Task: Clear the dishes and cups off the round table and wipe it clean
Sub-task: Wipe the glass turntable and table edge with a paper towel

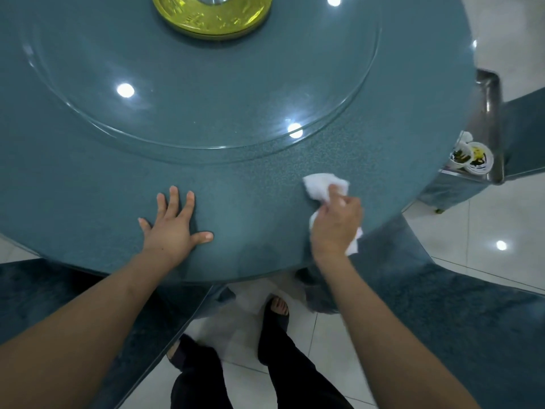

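Round teal table (236, 178), glass turntable (206, 93), white cloth (321, 184) near edge

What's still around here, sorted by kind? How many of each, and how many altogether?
White cloths: 1, the white cloth gripped by the right hand.
Glass turntables: 1, the glass turntable on the round table.
Gold centre discs: 1, the gold disc.
Dirty bowls: 2, the dirty bowls on a cart beside the table.
Total: 5.

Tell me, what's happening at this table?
A person is wiping the round table. The right hand grips a white cloth near the table's edge, while the left hand rests flat on the top. Dirty cups sit on a metal cart beside the table.
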